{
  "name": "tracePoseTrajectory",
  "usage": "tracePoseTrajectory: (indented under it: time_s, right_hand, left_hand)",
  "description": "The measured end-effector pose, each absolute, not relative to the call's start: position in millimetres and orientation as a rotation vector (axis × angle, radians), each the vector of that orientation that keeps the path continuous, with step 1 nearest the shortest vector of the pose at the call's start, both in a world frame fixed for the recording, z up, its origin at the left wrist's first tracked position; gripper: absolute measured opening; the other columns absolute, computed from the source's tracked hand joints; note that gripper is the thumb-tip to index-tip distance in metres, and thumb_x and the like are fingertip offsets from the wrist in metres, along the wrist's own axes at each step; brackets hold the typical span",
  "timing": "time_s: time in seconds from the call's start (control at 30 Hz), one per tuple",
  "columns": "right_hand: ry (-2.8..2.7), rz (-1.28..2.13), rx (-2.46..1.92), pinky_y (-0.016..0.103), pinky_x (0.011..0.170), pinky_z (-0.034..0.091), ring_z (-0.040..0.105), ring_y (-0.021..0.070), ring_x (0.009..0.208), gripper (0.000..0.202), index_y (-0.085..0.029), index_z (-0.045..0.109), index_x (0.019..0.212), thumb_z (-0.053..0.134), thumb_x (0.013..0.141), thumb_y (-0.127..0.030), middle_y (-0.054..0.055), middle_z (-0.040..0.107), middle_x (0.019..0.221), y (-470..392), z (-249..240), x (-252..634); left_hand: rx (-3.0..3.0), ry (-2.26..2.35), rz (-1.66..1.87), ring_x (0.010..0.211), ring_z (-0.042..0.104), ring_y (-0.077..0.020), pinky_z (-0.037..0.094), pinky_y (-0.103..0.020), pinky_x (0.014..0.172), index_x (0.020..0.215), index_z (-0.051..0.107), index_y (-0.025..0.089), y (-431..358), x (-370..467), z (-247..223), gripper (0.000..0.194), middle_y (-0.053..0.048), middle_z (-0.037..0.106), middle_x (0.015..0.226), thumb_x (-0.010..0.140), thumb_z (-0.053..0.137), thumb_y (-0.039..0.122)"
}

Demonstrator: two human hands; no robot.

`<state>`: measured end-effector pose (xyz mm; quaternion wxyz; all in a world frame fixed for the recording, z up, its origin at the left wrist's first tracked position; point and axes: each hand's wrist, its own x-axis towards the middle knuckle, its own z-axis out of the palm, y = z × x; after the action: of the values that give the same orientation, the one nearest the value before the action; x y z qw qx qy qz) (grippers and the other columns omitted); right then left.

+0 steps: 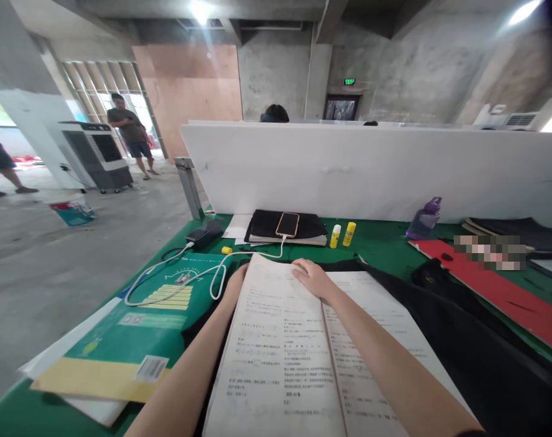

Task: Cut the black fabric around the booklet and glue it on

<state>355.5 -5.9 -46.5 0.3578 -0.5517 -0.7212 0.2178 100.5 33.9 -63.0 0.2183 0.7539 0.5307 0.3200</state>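
An open book [276, 358] with printed pages lies in front of me on black cloth. My right hand [313, 278] is at the top of its left-hand page, the fingers bent and pressed on the paper near the upper edge. My right forearm crosses the right-hand page. Beside the book's upper left edge is my left hand [238, 284]; the page covers its fingers. A green and yellow book [116, 334] with a barcode lies left of my left forearm. A white cable [221, 267] runs over it to a phone [287, 224] on a black folder [312, 227].
Two glue sticks [349, 233] stand beyond the book, with a yellow cap [226, 250] to the left. A purple bottle [425, 218] stands before a white partition [371, 170]. A red board [494, 291] and black cloth [467, 346] lie right. People stand beyond, near an air cooler [96, 155].
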Motion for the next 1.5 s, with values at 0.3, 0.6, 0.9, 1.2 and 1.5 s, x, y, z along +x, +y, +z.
tracePoseTrajectory:
  time_s: [0.3,0.6,0.9,1.2,1.5]
  right_hand:
    - [-1.842,0.365,-1.602,0.034,0.086,0.039,0.055,0.0227,0.101,0.035,-0.020,0.062,0.100,0.032,0.095,-0.037,0.009,0.064,0.103,-7,-49,354]
    - [-1.900,0.356,-1.738,0.031,0.076,0.038,0.054,0.0219,0.091,0.015,-0.021,0.061,0.082,0.046,0.083,-0.023,0.006,0.065,0.090,-4,-50,362]
    - [-2.073,0.379,-1.726,0.031,0.071,0.038,0.053,0.0197,0.085,0.012,-0.025,0.061,0.086,0.049,0.084,-0.028,0.004,0.059,0.094,7,-51,369]
    - [-2.033,0.197,-1.763,0.041,0.079,0.034,0.045,0.0263,0.100,0.015,-0.025,0.059,0.085,0.045,0.088,-0.029,0.006,0.059,0.101,8,-61,357]
    - [-1.992,0.134,-1.687,0.037,0.083,0.035,0.047,0.0232,0.102,0.017,-0.023,0.062,0.085,0.047,0.089,-0.030,0.005,0.061,0.101,1,-60,358]
  left_hand:
    - [1.879,1.577,1.093,0.134,0.037,-0.0282,0.030,-0.043,0.110,0.140,0.035,0.009,15,106,-51,0.061,-0.018,0.039,0.145,0.090,0.041,0.044]
    - [2.472,1.661,0.451,0.141,0.020,-0.0317,0.017,-0.050,0.113,0.138,0.045,0.019,3,115,-68,0.059,-0.013,0.034,0.150,0.089,0.040,0.051]
    - [2.434,1.662,0.493,0.142,0.016,-0.0344,0.022,-0.052,0.110,0.137,0.044,0.015,7,113,-70,0.062,-0.017,0.034,0.148,0.087,0.044,0.052]
    - [2.448,1.725,0.549,0.142,0.018,-0.0325,0.022,-0.049,0.112,0.130,0.049,0.007,6,117,-64,0.052,-0.021,0.032,0.148,0.089,0.046,0.037]
    - [2.483,1.312,0.290,0.073,0.064,-0.0210,0.042,-0.028,0.061,0.081,0.064,0.022,-83,112,40,0.033,-0.004,0.068,0.079,0.090,0.041,0.045]
